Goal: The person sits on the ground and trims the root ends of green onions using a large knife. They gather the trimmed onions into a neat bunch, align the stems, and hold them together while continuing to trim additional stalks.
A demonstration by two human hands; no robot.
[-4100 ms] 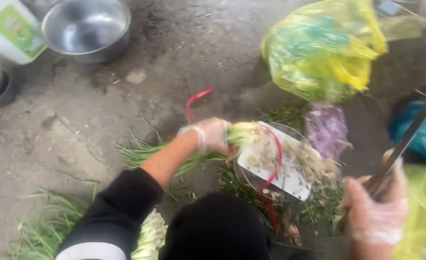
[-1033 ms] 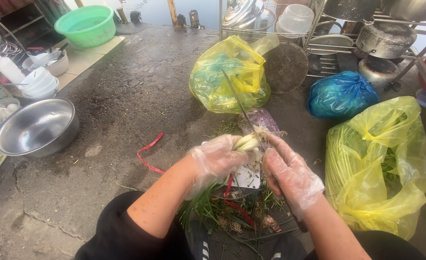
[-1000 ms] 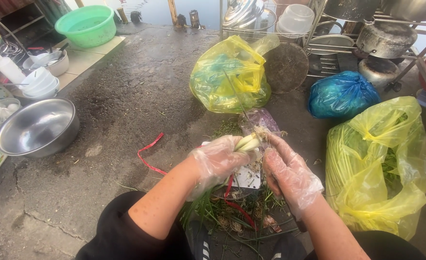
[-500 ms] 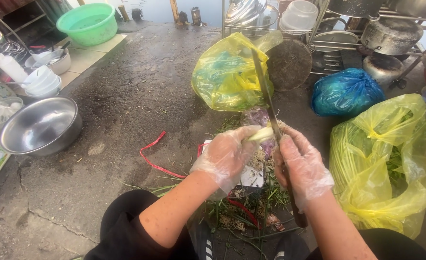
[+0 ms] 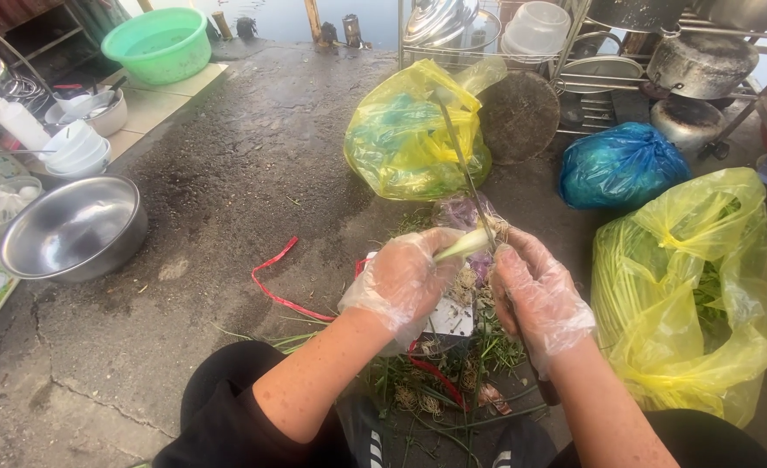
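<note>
Both my hands wear thin clear plastic gloves. My left hand [image 5: 403, 279] grips the pale white end of a green onion stalk [image 5: 460, 246] in front of me. My right hand [image 5: 535, 292] holds a long thin knife [image 5: 461, 156] whose blade meets the stalk and points up and away. Below my hands sits a metal basin [image 5: 440, 319] with onion roots, green scraps and red ties around it [image 5: 427, 381].
Yellow plastic bags of greens lie ahead [image 5: 414, 134] and at right [image 5: 687, 295], with a blue bag [image 5: 622, 165] beyond. A steel bowl [image 5: 76, 230], white bowls and a green basin [image 5: 158, 43] stand at left. A red ribbon [image 5: 275, 277] lies on wet concrete. A rack of pots stands behind.
My hands have come together on the onion stalk with the knife raised against it; half a second ago they were nearly the same, slightly lower.
</note>
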